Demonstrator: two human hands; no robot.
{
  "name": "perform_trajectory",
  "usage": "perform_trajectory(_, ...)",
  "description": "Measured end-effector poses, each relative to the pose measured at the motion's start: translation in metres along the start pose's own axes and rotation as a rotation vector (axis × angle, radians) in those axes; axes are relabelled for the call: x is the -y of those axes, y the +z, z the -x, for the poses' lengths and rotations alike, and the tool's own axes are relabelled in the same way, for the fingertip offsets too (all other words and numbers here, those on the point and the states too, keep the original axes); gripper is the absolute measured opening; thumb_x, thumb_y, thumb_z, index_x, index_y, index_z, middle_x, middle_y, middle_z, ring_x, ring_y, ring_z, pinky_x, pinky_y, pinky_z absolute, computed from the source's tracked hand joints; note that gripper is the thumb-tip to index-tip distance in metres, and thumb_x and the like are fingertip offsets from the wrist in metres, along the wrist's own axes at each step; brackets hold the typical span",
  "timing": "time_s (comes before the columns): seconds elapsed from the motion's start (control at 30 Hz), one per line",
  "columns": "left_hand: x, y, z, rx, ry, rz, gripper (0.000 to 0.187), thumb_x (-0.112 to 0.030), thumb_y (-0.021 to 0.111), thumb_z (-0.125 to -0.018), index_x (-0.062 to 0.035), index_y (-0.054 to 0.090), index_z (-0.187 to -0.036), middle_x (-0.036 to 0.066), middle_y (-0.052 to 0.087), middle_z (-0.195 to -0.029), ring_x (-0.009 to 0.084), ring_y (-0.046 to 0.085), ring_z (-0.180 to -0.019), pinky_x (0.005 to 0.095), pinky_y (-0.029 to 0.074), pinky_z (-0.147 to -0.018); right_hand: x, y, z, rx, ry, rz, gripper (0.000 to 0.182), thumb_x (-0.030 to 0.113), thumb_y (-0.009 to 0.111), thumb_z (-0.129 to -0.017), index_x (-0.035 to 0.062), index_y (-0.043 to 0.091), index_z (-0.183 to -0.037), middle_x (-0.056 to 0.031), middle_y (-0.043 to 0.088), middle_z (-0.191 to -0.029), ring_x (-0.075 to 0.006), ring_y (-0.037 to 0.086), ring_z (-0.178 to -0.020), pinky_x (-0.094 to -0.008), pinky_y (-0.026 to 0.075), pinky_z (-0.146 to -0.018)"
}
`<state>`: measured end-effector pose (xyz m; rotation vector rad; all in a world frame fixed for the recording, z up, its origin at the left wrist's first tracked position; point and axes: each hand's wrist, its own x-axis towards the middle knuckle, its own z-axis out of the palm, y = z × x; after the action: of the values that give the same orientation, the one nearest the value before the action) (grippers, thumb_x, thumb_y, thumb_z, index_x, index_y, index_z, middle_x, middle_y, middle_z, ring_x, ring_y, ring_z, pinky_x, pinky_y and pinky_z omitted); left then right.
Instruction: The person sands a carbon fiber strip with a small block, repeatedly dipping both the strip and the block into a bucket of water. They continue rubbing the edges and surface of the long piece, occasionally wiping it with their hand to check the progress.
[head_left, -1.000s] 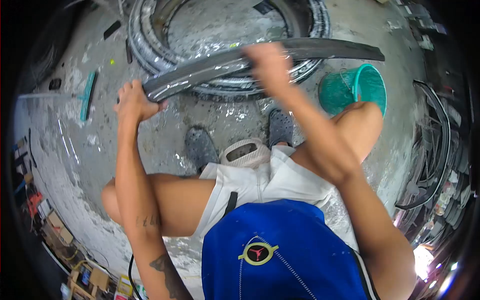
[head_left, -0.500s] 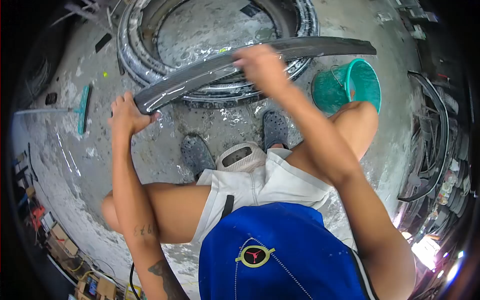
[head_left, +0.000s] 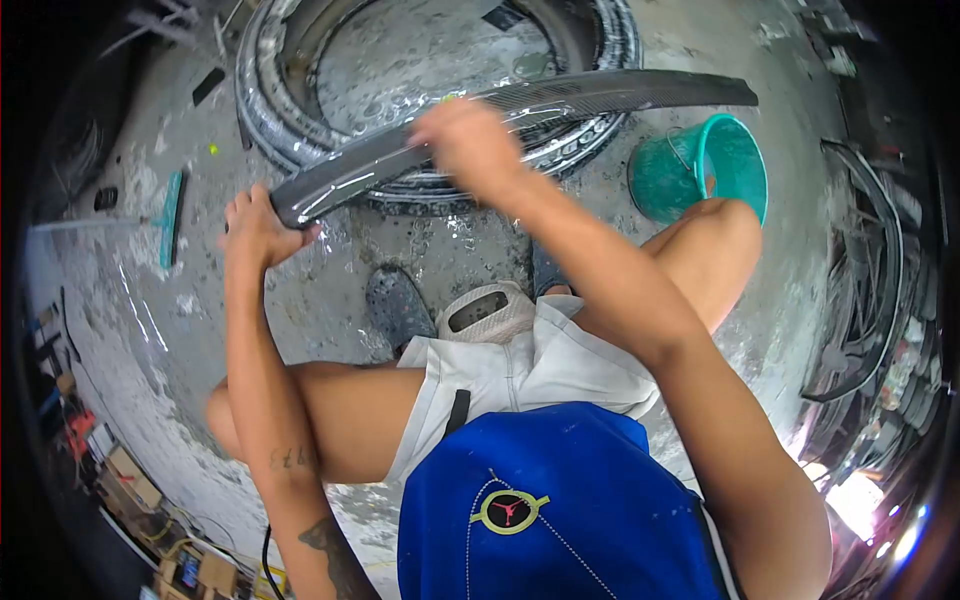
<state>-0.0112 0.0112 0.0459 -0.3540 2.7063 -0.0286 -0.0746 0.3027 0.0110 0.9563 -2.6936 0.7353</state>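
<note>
Strip: long, dark, curved [head_left: 560, 97]; surface shiny, looks wet; lies out in front of the person, over the near part of the tyre [head_left: 585, 140] as seen from above. Can't tell if strip & tyre touch.
Long axis: crosswise, near end low at L, bowing up & away to R; far end sticks out past the tyre's R edge, beyond the bucket [head_left: 660, 178] as seen.
L hand [head_left: 262, 232]: closed round the strip's L end, thumb on the near side, fingers over the outer side.
R hand [head_left: 468, 145]: blurred, fingers bent, at the strip's near edge, a bit L of mid-length. Can't tell how far open it is, or if anything's tucked in the palm.
Key relation: strip runs off to the R & away from L hand; R hand sits partway along it, so L hand's nearer the L end, R hand nearer the middle. R end has no hand on it.
Tyre: flat on the floor [head_left: 320, 285], ahead of the feet, wet-looking patches on & around it.
Bucket: green, R of the tyre, close by the R knee, tilted look (prob. lens).
Squeegee: green head [head_left: 171, 220], on floor well L of L hand.
Shoes: grey, perforated L one [head_left: 397, 302] btwn person & tyre; R one partly hidden by R forearm.
</note>
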Motion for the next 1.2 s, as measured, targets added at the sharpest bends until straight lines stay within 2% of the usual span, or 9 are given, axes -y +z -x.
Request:
perform_trajectory(0.1,0.006,0.01,-0.007,-0.024,-0.007,0.012,0.094,-0.051,0.092,-0.058,-0.0038,0.052,-0.128,0.016,0.054,-0.136,0.0357,0.048,-0.132,0.0602,0.045,-0.097,-0.031,-0.013,0.006,-0.023,-0.101,-0.223,0.019,0.006,0.065,-0.083,0.013,0.077,-0.096,-0.0084,0.074,-0.101,-0.0291,0.067,-0.099,-0.0394,0.054,-0.09)
perform_trajectory(0.23,0.003,0.005,0.0,-0.035,-0.026,0.037,0.088,-0.05,0.091,-0.059,-0.0041,0.054,-0.125,0.013,0.055,-0.134,0.0338,0.049,-0.13,0.0604,0.046,-0.095,-0.177,-0.108,0.057,-0.114,0.428,0.029,0.018,0.005,0.059,-0.093,0.0059,0.075,-0.102,-0.0145,0.074,-0.097,-0.0318,0.071,-0.088,-0.0393,0.055,-0.084)
perform_trajectory(0.37,0.0,0.004,0.0,-0.018,-0.015,0.045,0.092,-0.051,0.091,-0.058,-0.0062,0.05,-0.127,0.014,0.054,-0.134,0.0363,0.046,-0.131,0.0627,0.045,-0.095,-0.142,-0.1,0.044,-0.044,0.51,0.302,0.02,0.005,0.063,-0.082,0.009,0.077,-0.095,-0.0133,0.073,-0.097,-0.0349,0.068,-0.091,-0.0438,0.054,-0.083)
perform_trajectory(0.53,0.005,0.006,-0.006,0.009,-0.006,0.03,0.094,-0.051,0.091,-0.058,-0.005,0.052,-0.13,0.014,0.053,-0.135,0.0344,0.047,-0.131,0.0609,0.045,-0.097,-0.016,-0.023,0.011,0.027,0.032,-0.035,0.023,-0.001,0.066,-0.074,0.0103,0.076,-0.091,-0.0072,0.073,-0.106,-0.0274,0.065,-0.103,-0.0394,0.051,-0.096)
perform_trajectory(0.6,0.007,0.011,-0.004,0.007,0.001,0.035,0.092,-0.051,0.091,-0.059,-0.0048,0.052,-0.128,0.014,0.054,-0.134,0.0344,0.047,-0.131,0.0608,0.045,-0.097,-0.073,-0.037,0.027,-0.019,-0.084,-0.027,0.029,-0.003,0.064,-0.074,0.0088,0.076,-0.097,-0.0073,0.073,-0.11,-0.0283,0.066,-0.101,-0.0386,0.051,-0.096)
perform_trajectory(0.83,0.0,-0.001,0.0,0.013,-0.025,0.035,0.09,-0.05,0.09,-0.059,-0.005,0.052,-0.127,0.013,0.054,-0.134,0.0349,0.047,-0.131,0.0605,0.045,-0.096,-0.157,-0.099,0.051,-0.139,0.578,0.141,0.023,0.003,0.061,-0.079,0.006,0.077,-0.095,-0.0157,0.074,-0.095,-0.0344,0.069,-0.091,-0.0439,0.054,-0.086)
perform_trajectory(1.0,0.0,0.002,-0.004,0.015,-0.012,0.015,0.09,-0.048,0.092,-0.059,-0.0062,0.049,-0.125,0.014,0.053,-0.133,0.0353,0.047,-0.131,0.0607,0.044,-0.098,0.003,0.001,0.008,-0.011,-0.034,-0.097,0.031,-0.005,0.067,-0.071,0.0114,0.076,-0.096,-0.0061,0.074,-0.102,-0.0249,0.065,-0.101,-0.0383,0.051,-0.093)
perform_trajectory(1.07,0.006,0.009,-0.005,-0.022,0.015,0.032,0.089,-0.049,0.091,-0.059,-0.0053,0.052,-0.126,0.014,0.055,-0.133,0.036,0.048,-0.13,0.0617,0.045,-0.096,-0.025,-0.011,0.013,-0.081,-0.152,-0.189,0.031,-0.006,0.065,-0.072,0.0103,0.076,-0.096,-0.0058,0.074,-0.103,-0.0261,0.066,-0.1,-0.0382,0.052,-0.093)
perform_trajectory(1.2,-0.001,0.001,-0.002,-0.009,-0.018,0.065,0.087,-0.046,0.092,-0.058,-0.0039,0.054,-0.124,0.014,0.056,-0.132,0.0365,0.049,-0.129,0.0623,0.044,-0.096,-0.146,-0.103,0.048,-0.043,0.449,0.17,0.027,0.0,0.063,-0.079,0.0064,0.076,-0.102,-0.0139,0.074,-0.103,-0.0328,0.068,-0.096,-0.0434,0.053,-0.09)
